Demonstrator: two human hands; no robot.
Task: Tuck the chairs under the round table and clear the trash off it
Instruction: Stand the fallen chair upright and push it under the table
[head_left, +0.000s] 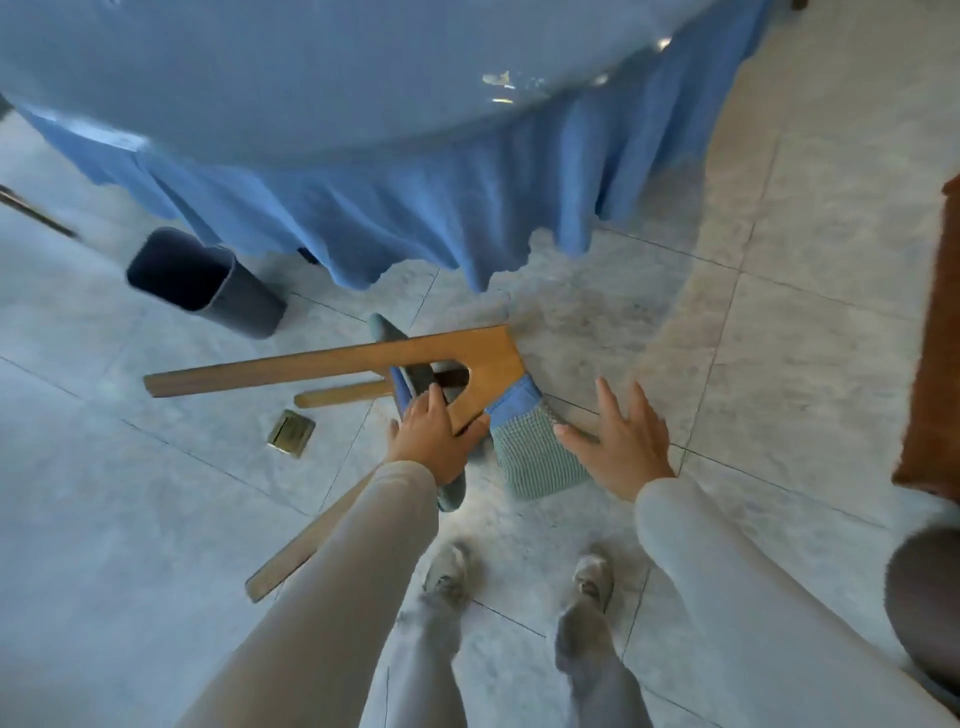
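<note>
Fingers (432, 399) — left hand (434, 439) — round chair (332, 366) frame

Table (311, 78) cut off (pic's top edge).

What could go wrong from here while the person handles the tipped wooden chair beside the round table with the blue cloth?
Only the left hand grips the wooden chair; the right hand is open, so the chair could twist or slip. Its long legs lie near the dark grey bin and might knock it. The hanging blue tablecloth could snag on the frame when it is pushed under.
</note>
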